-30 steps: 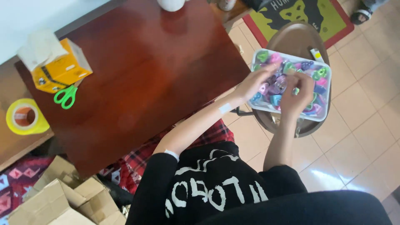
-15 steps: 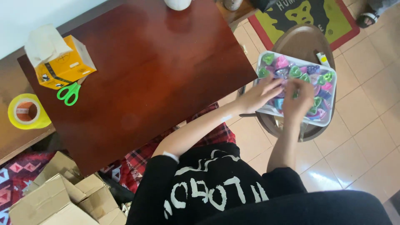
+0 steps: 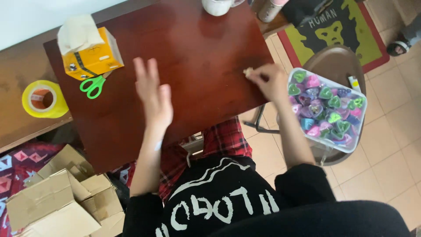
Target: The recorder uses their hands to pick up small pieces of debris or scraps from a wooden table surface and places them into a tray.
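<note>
Right hand (image 3: 268, 80) pinches small pale piece (image 3: 248, 71) (blurred) — left hand (image 3: 154, 97) spread

1. Left hand (image 3: 153, 94): motion-blurred over the table (image 3: 193, 57); finger outlines smeared.
2. Right hand (image 3: 267, 81): fingers curled around a small pale object (image 3: 248, 72), too small and covered to identify.
3. Cup (image 3: 218, 6): cut off by the top edge.
4. Tray of heart shapes (image 3: 326, 109): near corner hidden behind the right forearm.
5. Cardboard boxes (image 3: 57, 199): cut off at the bottom-left edge.
6. Shoe (image 3: 399, 46): cropped at the right edge.
</note>
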